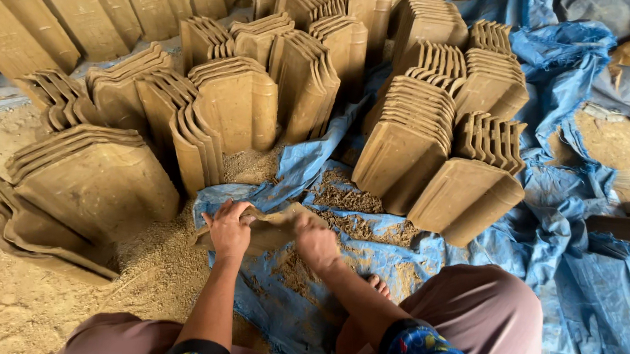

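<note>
- The clay tile [273, 229] lies low on the blue tarp [563, 233], just in front of the person's knees, near the middle of the scene, held between both hands.
- The left hand [228, 230] is curled closed over the tile's left edge, fingers wrapped on top.
- The right hand [317, 240] is closed on the tile's right end, knuckles up; its fingertips are hidden under the edge.
- Judging by its dull, unfired look, the tile is probably fairly heavy, stiff yet brittle, and dusty rather than slippery; thin rims and corners would chip first, so a grip on the two long sides with support underneath seems safest.
- Clay crumbs [350, 200] are scattered on the tarp just beyond the tile and around the bare toes [374, 282].
- Far right of the tile, leaning tile stacks [431, 147] stand close; their near corners leave little room that way.
- To the left, more leaning stacks [92, 180] rest on sandy ground [6, 304], also near.
- The most open room is the tarp to the near right, rumpled into folds.
</note>
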